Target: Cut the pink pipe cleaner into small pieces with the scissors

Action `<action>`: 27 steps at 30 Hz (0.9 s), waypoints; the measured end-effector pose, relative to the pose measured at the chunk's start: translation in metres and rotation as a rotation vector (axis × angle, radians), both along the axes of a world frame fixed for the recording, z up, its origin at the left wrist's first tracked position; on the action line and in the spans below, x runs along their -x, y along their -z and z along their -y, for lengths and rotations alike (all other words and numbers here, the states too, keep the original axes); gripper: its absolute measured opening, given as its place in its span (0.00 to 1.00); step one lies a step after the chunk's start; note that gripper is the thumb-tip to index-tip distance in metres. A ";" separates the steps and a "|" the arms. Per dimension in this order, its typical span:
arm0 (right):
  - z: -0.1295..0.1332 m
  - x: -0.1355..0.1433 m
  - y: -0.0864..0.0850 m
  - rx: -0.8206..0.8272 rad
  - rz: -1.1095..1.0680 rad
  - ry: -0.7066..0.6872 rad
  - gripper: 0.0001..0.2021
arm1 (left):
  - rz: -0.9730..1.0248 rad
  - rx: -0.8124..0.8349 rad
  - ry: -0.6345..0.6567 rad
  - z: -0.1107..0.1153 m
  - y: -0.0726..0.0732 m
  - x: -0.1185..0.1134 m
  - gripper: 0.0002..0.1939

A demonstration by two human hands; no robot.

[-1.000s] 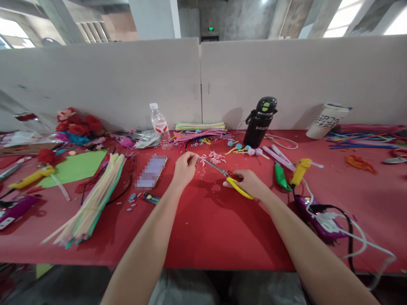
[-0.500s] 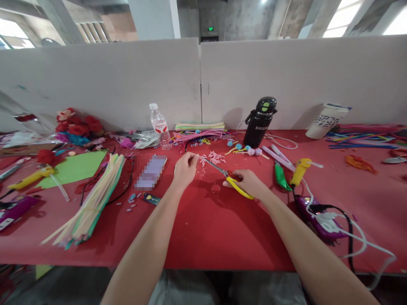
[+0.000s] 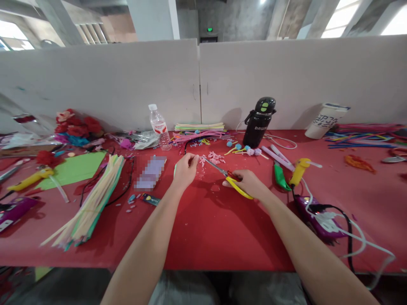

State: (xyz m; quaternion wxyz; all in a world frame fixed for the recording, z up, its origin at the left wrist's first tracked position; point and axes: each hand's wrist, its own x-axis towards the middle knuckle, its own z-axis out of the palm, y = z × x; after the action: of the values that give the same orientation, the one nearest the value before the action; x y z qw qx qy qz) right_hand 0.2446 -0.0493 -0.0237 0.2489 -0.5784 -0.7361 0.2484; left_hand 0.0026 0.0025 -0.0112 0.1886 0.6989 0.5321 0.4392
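My right hand (image 3: pixel 246 182) is closed around a pair of scissors (image 3: pixel 235 186) with yellow and red handles. Their blades point left and away from me, with the tip close to the fingers of my left hand (image 3: pixel 187 169). Those fingers are pinched together; what lies between them is too small to make out. Just beyond the blades is a small heap of short pink cut pieces (image 3: pixel 216 158), with tiny crumbs scattered around it on the red tabletop (image 3: pixel 222 237).
Left of my arms lie a phone (image 3: pixel 151 173) and a bundle of pale pipe cleaners (image 3: pixel 95 203). A water bottle (image 3: pixel 160 129) and a black flask (image 3: pixel 259 123) stand at the back. On the right is a yellow glue gun (image 3: pixel 299 171) near a purple box (image 3: pixel 314 220) with cables.
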 end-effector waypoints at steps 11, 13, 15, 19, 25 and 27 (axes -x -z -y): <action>0.002 0.001 0.001 0.032 -0.034 0.021 0.27 | 0.004 -0.018 0.038 -0.002 -0.003 0.003 0.13; 0.002 0.000 0.000 0.034 -0.038 0.023 0.27 | 0.008 -0.021 0.046 -0.002 -0.005 0.003 0.13; 0.002 0.000 0.000 0.034 -0.039 0.027 0.27 | 0.009 -0.020 0.056 -0.002 -0.005 0.003 0.13; 0.002 0.001 0.001 0.035 -0.035 0.024 0.27 | 0.005 -0.012 0.051 -0.002 -0.003 0.003 0.13; 0.001 0.000 0.002 0.014 -0.017 0.014 0.28 | 0.017 -0.003 0.051 -0.001 -0.002 0.001 0.14; 0.000 0.000 0.002 0.008 -0.013 0.005 0.28 | 0.029 0.003 0.055 -0.001 -0.002 0.001 0.14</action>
State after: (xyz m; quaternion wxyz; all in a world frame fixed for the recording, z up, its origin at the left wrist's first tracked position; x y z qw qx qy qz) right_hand 0.2445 -0.0497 -0.0255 0.2522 -0.5797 -0.7319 0.2544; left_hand 0.0017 0.0031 -0.0094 0.2093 0.7065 0.5106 0.4431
